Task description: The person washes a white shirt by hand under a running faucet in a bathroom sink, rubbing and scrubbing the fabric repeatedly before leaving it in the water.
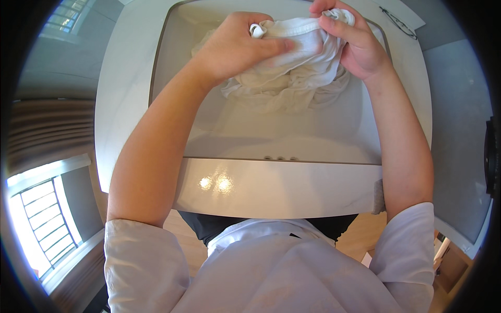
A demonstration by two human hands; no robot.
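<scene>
Here's the crumpled white fabric cloth [305, 68], its top edge lifted at the far side of the white rectangular sink basin [276, 143], lower folds bunched inside it! The bare left hand [241, 43] grips one end, thumb stretched along the fabric; the bare right hand [360, 47] pinches the other, thumb against fingers. Around the basin, glossy white marbled countertop [282, 188]; far right, thin dark-framed glasses [399, 23] lie on it.

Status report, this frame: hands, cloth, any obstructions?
Left hand and right hand gripping white cloth. Cloth bunched, lower folds inside sink. Nothing visibly in the way.
</scene>
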